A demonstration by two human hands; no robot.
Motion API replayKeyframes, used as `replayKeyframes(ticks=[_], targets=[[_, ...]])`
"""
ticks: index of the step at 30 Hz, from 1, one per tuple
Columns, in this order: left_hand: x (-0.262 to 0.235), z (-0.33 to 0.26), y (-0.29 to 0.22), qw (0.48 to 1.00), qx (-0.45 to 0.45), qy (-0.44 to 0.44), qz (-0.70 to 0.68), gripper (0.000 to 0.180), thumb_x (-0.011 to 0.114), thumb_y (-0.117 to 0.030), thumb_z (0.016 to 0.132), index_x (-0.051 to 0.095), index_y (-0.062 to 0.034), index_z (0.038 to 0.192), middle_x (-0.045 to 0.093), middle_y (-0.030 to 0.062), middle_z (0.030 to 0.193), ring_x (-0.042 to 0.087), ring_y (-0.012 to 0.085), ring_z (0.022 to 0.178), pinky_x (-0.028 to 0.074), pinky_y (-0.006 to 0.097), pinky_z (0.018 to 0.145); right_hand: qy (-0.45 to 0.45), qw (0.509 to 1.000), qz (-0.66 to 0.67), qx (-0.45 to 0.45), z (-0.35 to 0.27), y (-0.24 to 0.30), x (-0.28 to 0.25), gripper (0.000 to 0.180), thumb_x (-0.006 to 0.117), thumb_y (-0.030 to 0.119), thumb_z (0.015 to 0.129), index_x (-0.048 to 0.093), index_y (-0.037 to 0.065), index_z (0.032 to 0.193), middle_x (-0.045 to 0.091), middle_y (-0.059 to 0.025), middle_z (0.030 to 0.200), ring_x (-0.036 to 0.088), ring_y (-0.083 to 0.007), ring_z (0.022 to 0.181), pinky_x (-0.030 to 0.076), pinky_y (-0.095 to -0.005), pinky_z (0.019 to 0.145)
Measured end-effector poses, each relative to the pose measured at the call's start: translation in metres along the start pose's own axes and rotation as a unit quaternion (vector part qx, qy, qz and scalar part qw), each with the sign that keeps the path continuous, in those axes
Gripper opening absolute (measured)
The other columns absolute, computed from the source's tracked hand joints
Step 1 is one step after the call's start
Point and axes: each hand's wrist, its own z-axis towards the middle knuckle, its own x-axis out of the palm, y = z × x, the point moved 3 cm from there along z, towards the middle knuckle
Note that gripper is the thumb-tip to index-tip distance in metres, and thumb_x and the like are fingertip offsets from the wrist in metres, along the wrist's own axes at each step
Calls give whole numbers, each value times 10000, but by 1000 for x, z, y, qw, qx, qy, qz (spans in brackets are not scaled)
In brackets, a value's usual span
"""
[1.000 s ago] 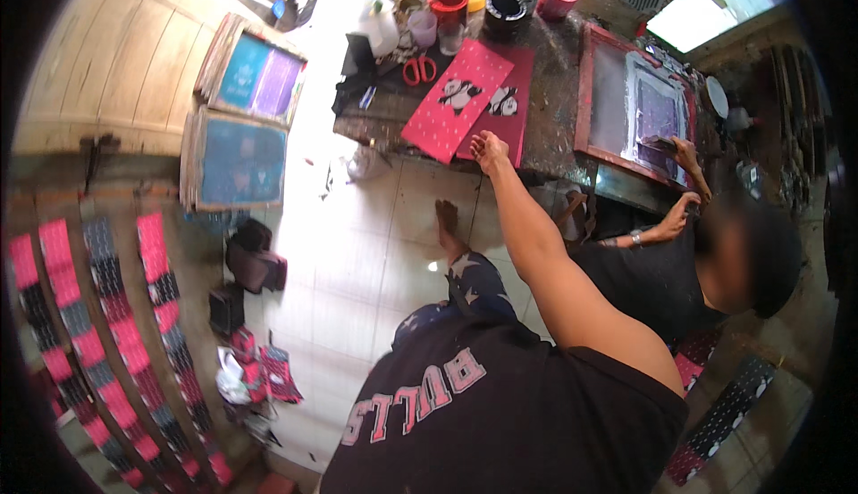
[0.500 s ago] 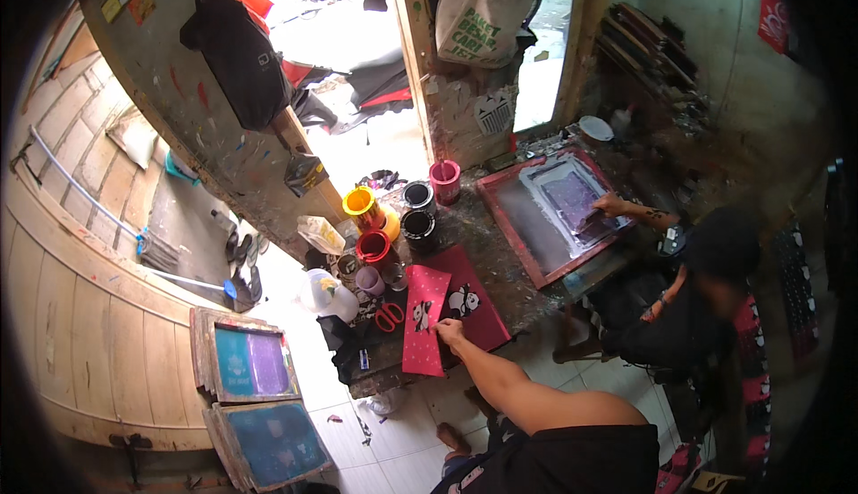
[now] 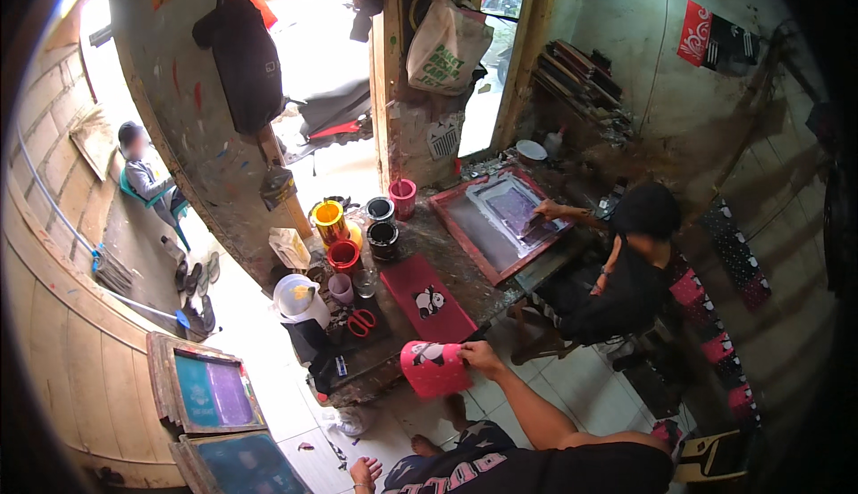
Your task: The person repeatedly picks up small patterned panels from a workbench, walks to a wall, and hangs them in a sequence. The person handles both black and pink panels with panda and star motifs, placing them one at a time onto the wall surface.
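My right hand [image 3: 483, 359] pinches the edge of a pink printed sheet [image 3: 433, 371] bearing a black-and-white panda. The sheet bends and hangs off the table's near edge. Behind it, a dark red board [image 3: 418, 281] with another panda print [image 3: 429, 302] lies on the worktable. My left hand [image 3: 365, 472] shows low at the picture's bottom edge, fingers apart, holding nothing visible. Left of the board rest red-handled scissors [image 3: 361, 322] and a clear glass [image 3: 365, 283].
Paint pots, among them a yellow one [image 3: 329, 219] and a red one [image 3: 343, 256], crowd the table's left side. A co-worker [image 3: 626, 270] at the right has a hand on a red-framed printing screen [image 3: 483, 266]. More screens [image 3: 214, 391] lean lower left. Another person [image 3: 147, 177] sits outside.
My right hand has lifted the pink sheet off the table and drawn it toward me. My left hand has come into view, and the view has shifted, showing the seated person outside.
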Motion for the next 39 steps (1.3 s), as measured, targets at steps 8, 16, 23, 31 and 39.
replayKeyframes(ticks=[8, 16, 23, 31, 39], targets=[[-21, 64, 64, 994, -96, -6, 42, 353, 470, -270, 859, 494, 5, 1078, 618, 191, 928, 618, 360, 789, 510, 448, 645, -193, 927, -263, -186, -96, 36, -61, 169, 611, 106, 783, 651, -36, 865, 651, -86, 699, 606, -125, 655, 477, -282, 599], [36, 44, 30, 991, -85, 22, 106, 264, 429, -213, 860, 501, -5, 1007, 625, 153, 831, 616, 276, 626, 498, 389, 497, -304, 943, -116, -70, -148, -12, -156, 127, 552, 45, 811, 618, -36, 884, 637, -60, 718, 574, -88, 652, 447, -246, 573], [131, 17, 16, 977, -27, 52, 207, 226, 423, -193, 858, 529, -11, 937, 623, 115, 761, 599, 244, 546, 489, 374, 474, -352, 930, 13, -101, -218, -71, -253, 129, 530, 37, 826, 620, -38, 880, 619, -25, 739, 519, -72, 595, 411, -233, 539], [258, -1, 95, 944, -21, 194, 266, 316, 501, -368, 852, 612, -72, 831, 670, 105, 799, 650, 262, 666, 523, 349, 589, -480, 852, -200, -57, -320, -134, -360, 171, 579, 102, 785, 629, -47, 853, 639, -130, 715, 595, -186, 638, 462, -321, 613], [449, 9, 165, 492, 266, 319, 765, 247, 506, -257, 867, 621, -65, 972, 673, 116, 926, 666, 234, 774, 526, 351, 634, -625, 779, -37, -31, -457, -179, -429, 139, 561, 57, 786, 629, -36, 862, 627, -106, 698, 561, -154, 625, 441, -295, 596]])
